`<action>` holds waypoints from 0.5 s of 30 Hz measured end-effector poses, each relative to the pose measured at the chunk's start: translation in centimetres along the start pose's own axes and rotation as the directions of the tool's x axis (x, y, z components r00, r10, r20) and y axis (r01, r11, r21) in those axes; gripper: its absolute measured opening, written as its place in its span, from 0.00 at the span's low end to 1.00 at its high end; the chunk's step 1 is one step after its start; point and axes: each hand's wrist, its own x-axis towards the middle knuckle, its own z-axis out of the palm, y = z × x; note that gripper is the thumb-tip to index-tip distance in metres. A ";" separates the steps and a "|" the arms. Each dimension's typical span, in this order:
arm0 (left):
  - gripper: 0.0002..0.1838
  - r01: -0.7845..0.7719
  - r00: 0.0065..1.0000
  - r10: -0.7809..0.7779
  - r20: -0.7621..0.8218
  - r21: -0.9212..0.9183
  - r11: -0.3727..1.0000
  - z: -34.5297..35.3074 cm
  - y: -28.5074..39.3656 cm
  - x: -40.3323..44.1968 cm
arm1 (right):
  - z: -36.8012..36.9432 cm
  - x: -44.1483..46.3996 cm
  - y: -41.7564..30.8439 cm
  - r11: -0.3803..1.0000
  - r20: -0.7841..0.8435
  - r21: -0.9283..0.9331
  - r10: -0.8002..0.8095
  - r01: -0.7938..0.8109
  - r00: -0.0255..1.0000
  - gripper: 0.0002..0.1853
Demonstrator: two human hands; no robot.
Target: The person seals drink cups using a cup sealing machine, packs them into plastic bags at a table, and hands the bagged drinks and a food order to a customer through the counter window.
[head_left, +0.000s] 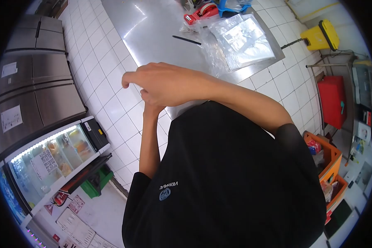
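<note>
My right hand (163, 82) reaches across from the right, in front of my body near the table's corner. Its fingers are bent and closed, and what they hold, if anything, is hidden. Beneath it, my left hand (153, 108) shows only around the wrist; its fingers are covered by my right hand. The two overlap. Beyond them on the metal table (153, 31) lie a black pen (186, 40) and a stack of clear plastic bags (246, 43). Neither of these touches my hands.
At the table's far end are a red tape dispenser (202, 14) and a blue basket (232, 8). Steel refrigerators (49, 66) and a lit display fridge (53, 157) line the left. A yellow bin (320, 36), red box (331, 101) and orange crates (328, 155) stand right.
</note>
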 end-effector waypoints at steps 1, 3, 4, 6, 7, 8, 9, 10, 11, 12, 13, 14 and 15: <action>0.44 0.005 1.000 -0.005 0.007 0.009 1.000 0.1 0.1 0.1 | 0.3 0.1 0.1 1.000 0.036 -0.011 -0.006 0.007 0.999 0.19; 0.43 0.013 0.999 -0.014 0.033 0.026 1.000 0.3 0.2 0.6 | 0.9 0.6 -0.2 1.000 0.060 -0.019 -0.008 0.009 0.998 0.19; 0.42 0.016 0.999 -0.018 0.042 0.031 0.999 0.4 0.2 0.8 | 1.2 1.0 -0.6 0.997 0.111 -0.076 0.027 -0.019 0.993 0.21; 0.42 0.020 0.998 -0.022 0.051 0.030 0.999 0.6 0.2 1.3 | 1.6 0.7 -1.1 0.990 0.146 -0.132 0.068 -0.049 0.987 0.22; 0.41 0.022 0.998 -0.023 0.057 0.015 1.000 0.5 0.2 1.4 | 1.8 0.4 -1.2 0.992 0.154 -0.126 0.030 -0.010 0.988 0.22; 0.41 0.021 0.998 -0.021 0.051 0.000 1.000 0.4 0.1 1.6 | 2.0 0.2 -1.0 0.993 0.163 -0.118 -0.007 0.027 0.987 0.21; 0.41 0.021 0.999 -0.020 0.044 -0.021 1.000 0.3 0.1 1.7 | 2.3 0.3 -0.4 0.993 0.151 -0.115 -0.003 0.021 0.989 0.21; 0.40 0.025 0.999 -0.024 0.034 -0.041 0.999 0.0 0.2 1.7 | 2.4 0.7 0.2 0.996 0.153 -0.083 -0.025 0.038 0.988 0.21; 0.40 0.023 0.999 -0.022 0.029 -0.049 0.999 -0.2 0.3 1.8 | 2.5 0.9 0.8 0.997 0.152 -0.052 -0.048 0.057 0.987 0.21; 0.40 0.016 1.000 -0.016 0.006 -0.073 0.997 -0.5 0.3 1.5 | 1.8 0.7 0.7 0.997 0.134 -0.053 -0.047 0.055 0.990 0.21; 0.39 0.011 1.000 -0.013 -0.017 -0.102 0.995 -0.9 0.3 1.2 | 0.8 0.5 0.3 0.998 0.119 -0.040 -0.038 0.043 0.992 0.19; 0.39 0.005 0.999 -0.011 -0.046 -0.136 0.991 -1.4 0.3 0.9 | -0.1 0.2 0.0 0.999 0.101 -0.023 -0.027 0.029 0.995 0.18; 0.39 -0.001 0.997 -0.012 -0.072 -0.172 0.985 -1.9 0.1 0.7 | -0.6 0.1 -0.1 1.000 0.074 -0.019 -0.020 0.021 0.997 0.18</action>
